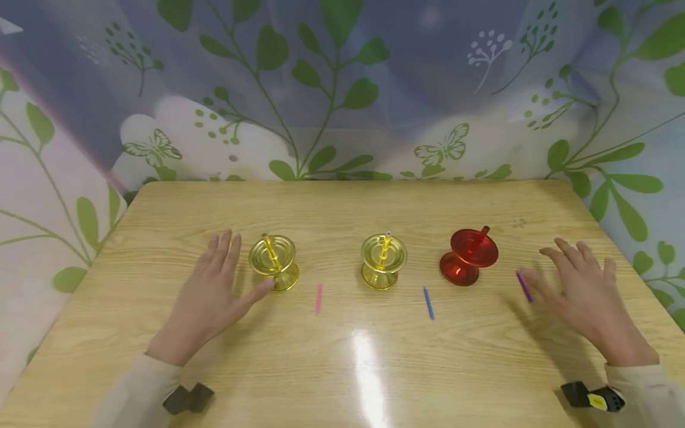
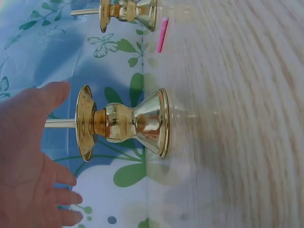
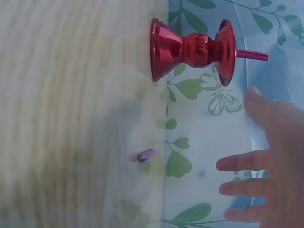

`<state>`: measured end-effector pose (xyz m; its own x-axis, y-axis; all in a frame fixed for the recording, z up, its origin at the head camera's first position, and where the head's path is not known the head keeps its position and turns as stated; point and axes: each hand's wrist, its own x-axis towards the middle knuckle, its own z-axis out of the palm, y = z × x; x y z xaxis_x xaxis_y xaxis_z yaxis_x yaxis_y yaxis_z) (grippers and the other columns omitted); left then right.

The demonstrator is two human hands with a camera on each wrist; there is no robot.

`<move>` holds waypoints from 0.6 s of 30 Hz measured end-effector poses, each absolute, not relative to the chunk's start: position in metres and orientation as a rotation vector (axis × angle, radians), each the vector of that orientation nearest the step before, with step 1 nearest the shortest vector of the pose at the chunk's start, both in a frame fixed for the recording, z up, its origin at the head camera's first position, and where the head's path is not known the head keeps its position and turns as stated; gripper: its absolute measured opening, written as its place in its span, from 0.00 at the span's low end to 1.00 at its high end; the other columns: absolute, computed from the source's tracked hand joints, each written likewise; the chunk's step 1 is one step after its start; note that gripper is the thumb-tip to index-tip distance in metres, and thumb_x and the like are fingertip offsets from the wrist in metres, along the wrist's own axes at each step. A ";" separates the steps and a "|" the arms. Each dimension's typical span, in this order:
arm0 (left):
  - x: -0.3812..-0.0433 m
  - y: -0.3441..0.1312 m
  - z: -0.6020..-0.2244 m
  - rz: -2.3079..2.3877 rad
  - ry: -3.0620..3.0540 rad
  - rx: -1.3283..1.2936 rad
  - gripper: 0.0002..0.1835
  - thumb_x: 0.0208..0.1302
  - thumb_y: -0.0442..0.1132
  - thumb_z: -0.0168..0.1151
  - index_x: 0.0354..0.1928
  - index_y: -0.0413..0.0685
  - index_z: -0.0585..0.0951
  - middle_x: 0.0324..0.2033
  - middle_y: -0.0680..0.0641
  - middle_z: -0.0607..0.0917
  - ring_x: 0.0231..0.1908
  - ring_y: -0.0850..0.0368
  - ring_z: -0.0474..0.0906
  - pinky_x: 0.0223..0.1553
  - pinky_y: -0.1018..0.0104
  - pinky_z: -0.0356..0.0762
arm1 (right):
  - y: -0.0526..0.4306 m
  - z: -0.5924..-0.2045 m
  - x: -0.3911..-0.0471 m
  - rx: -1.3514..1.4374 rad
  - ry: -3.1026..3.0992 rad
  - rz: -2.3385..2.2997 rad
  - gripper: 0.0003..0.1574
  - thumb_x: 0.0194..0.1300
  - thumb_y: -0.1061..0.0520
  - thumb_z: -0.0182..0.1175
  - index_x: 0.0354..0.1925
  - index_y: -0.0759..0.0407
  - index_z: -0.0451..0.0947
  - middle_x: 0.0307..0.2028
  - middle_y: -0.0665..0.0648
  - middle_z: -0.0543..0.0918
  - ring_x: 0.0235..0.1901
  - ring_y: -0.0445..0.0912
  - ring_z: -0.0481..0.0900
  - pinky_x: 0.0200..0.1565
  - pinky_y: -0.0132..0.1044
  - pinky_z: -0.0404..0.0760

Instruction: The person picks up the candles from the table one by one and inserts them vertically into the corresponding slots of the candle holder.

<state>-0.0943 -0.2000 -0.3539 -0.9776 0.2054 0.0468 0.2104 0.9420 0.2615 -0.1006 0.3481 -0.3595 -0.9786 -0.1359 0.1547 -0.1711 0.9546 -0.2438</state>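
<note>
Head view: over the wooden table, both hands are spread wide and hold nothing, the left hand beside the left gold holder toward the left edge, the right hand toward the right edge, its thumb close to a purple stick. A middle gold holder and a red holder continue the row, while a pink stick and a blue stick lie nearer the front edge. An inward sweep of the left thumb could tip the left gold holder, its wide dish sitting high over a narrow waist; whether they touch, I cannot tell. If brushed, the purple stick could roll rightward. Each holder's dish carries one upright tube; I see nothing else inside
</note>
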 end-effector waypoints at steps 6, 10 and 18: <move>-0.097 -0.197 -0.352 -0.482 -3.056 -0.384 0.54 0.65 0.69 0.46 0.74 0.33 0.42 0.74 0.34 0.46 0.73 0.37 0.41 0.70 0.41 0.48 | 0.341 -0.358 -0.097 0.310 -2.788 0.421 0.22 0.73 0.50 0.52 0.38 0.71 0.75 0.42 0.76 0.78 0.41 0.72 0.73 0.43 0.62 0.68; -0.098 -0.194 -0.351 -0.497 -3.049 -0.409 0.53 0.67 0.68 0.46 0.73 0.30 0.43 0.73 0.32 0.46 0.73 0.35 0.43 0.68 0.38 0.51 | 0.336 -0.360 -0.093 0.379 -2.766 0.376 0.18 0.73 0.54 0.52 0.34 0.69 0.76 0.36 0.72 0.81 0.34 0.68 0.77 0.36 0.59 0.72; -0.099 -0.190 -0.350 -0.495 -3.040 -0.412 0.51 0.68 0.65 0.47 0.72 0.28 0.46 0.72 0.29 0.48 0.72 0.34 0.44 0.68 0.39 0.53 | 0.324 -0.365 -0.089 0.416 -2.763 0.311 0.19 0.72 0.54 0.53 0.23 0.56 0.72 0.22 0.53 0.76 0.22 0.48 0.73 0.23 0.43 0.69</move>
<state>-0.0991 -0.1898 -0.3497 -0.9643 0.2537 0.0753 0.2645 0.9141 0.3074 -0.0888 0.3243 -0.3646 -0.9033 -0.2472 0.3506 -0.3189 0.9336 -0.1633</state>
